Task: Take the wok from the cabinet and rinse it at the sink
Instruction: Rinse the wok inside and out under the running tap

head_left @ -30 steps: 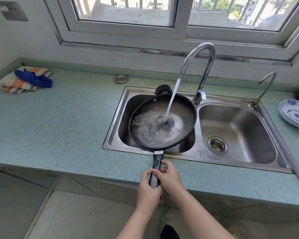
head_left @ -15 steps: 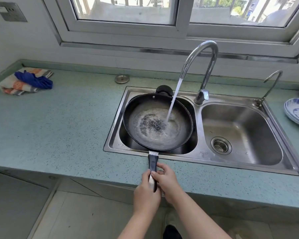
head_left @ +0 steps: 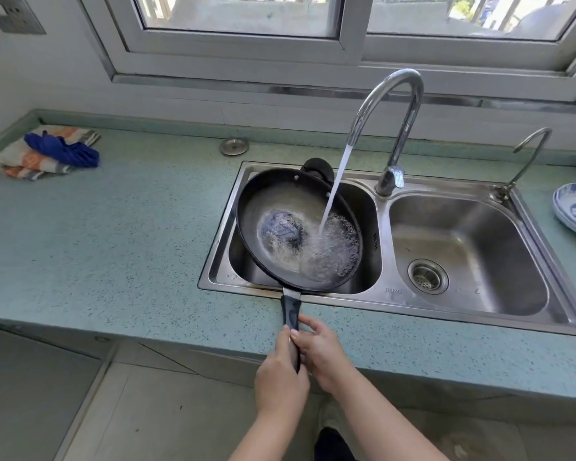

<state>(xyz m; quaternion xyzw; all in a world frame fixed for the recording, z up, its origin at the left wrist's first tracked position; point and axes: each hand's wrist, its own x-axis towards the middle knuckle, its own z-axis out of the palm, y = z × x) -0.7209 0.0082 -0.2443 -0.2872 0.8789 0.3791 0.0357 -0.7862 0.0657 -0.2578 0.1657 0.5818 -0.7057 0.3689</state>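
so I'm in the rinse step here, the cabinet part is clearly done. The wok (head_left: 270, 207) is over the left basin of the sink (head_left: 384, 197), centre of the frame. It looks tilted with its right side lower. The stream from the tap (head_left: 389, 104) lands on the right half of the pan, and water is pooling and bubbling there.

Both hands are at bottom centre on the handle (head_left: 291, 314). The left hand (head_left: 280, 380) is wrapped round the lower end, and the right hand (head_left: 323, 354) is curled round it just beside, fingers over the top.

Next I reckon the water wants swirling round the whole bowl, then tipping out into the basin. That calls for a firm two-handed roll of the handle, since all the weight is out front. The tap needs shutting off after, and that'll cost me a hand
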